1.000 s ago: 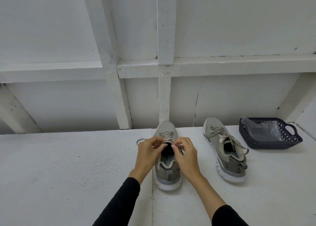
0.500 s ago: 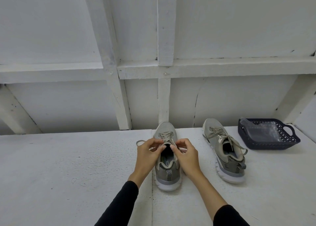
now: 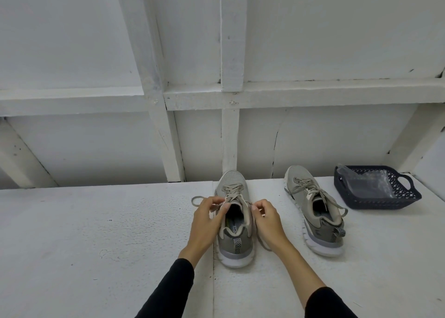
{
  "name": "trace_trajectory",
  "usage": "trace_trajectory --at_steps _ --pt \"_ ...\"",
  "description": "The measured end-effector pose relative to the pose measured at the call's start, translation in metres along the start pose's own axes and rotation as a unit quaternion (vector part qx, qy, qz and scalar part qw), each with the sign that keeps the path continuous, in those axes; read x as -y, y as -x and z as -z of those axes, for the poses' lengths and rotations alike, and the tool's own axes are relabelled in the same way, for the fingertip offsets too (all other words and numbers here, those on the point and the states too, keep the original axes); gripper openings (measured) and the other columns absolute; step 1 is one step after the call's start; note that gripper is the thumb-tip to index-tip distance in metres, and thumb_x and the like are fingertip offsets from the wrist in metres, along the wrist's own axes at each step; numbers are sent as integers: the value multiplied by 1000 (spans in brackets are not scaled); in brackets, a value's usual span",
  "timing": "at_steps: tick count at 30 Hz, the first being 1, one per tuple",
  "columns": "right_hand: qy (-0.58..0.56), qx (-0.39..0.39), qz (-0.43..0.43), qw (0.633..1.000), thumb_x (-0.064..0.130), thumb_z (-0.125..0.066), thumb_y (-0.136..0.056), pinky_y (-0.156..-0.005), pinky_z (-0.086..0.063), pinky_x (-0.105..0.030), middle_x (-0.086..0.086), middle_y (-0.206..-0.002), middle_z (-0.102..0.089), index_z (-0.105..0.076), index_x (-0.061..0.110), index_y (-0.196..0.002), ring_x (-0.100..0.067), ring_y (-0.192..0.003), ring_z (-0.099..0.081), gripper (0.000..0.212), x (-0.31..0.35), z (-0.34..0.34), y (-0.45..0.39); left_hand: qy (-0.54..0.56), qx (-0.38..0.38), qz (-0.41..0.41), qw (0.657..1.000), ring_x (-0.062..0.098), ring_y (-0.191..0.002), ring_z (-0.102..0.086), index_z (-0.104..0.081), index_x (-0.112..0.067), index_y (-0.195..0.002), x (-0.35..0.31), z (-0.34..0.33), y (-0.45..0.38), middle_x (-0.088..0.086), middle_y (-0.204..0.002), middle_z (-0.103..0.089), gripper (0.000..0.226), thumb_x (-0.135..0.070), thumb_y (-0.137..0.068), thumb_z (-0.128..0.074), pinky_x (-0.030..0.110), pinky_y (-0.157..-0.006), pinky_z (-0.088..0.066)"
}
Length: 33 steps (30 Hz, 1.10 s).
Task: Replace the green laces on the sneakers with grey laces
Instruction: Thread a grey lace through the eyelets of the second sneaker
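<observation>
Sneaker (image 3: 234, 219) — centre frame, toe away; left hand (image 3: 207, 217) and right hand (image 3: 266, 220) flank it, fingers pinching lace (image 3: 232, 192) ends.

The only writing I can make out stands on the insole of the near sneaker (image 3: 234, 217), the one between the two hands. A pale label (image 3: 236, 228) lies inside the shoe's opening, and on it dark capital letters read "ORY FO", cut off at both ends by the collar of the shoe; the rest of the wording is hidden. The second sneaker (image 3: 313, 209) has a pale patch inside its opening as well, but whatever is printed there is too small and blurred to read.
</observation>
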State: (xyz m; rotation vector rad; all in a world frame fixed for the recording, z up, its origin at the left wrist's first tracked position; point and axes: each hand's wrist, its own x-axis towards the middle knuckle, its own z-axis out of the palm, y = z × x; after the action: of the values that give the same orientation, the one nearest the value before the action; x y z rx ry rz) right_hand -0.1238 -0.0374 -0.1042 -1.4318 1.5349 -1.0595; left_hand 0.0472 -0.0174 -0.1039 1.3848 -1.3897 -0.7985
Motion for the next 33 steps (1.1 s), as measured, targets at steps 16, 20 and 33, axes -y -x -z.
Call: trace_trajectory --at_steps 16,20,33 --pt "-384 43 -18 922 18 -43 -102 -91 -48 -35 -10 -93 -70 -64 8 -85 -20 -92 -62 28 99 31 -7 227 13 94 969 10 -98 -69 -64 -12 -75 -73 26 -40 3 -97 -75 36 -30 -101 -47 23 -88 -45" --pt "-464 59 24 884 12 -40 -101 -84 -51 -28 -7 -90 -68 -64 3 -97 -18 -87 -64 26 131 46 -12 346 22 58 936 21 -92 -69 -70 -12 -76 -108 34 -49 2 -81 -73 36 -21 -102 -46 34 -94 -48" --pt "-13 21 -82 996 3 -56 -87 -58 -40 -25 -2 -82 -65 -61 17 -96 -11 -62 -49 17 76 28 -20 -48 103 33 993 13 -89 -62 -67 -23 -118 -70 16 -61 -4 -97 -71 27 -12 -100 -51 12 -70 -45"
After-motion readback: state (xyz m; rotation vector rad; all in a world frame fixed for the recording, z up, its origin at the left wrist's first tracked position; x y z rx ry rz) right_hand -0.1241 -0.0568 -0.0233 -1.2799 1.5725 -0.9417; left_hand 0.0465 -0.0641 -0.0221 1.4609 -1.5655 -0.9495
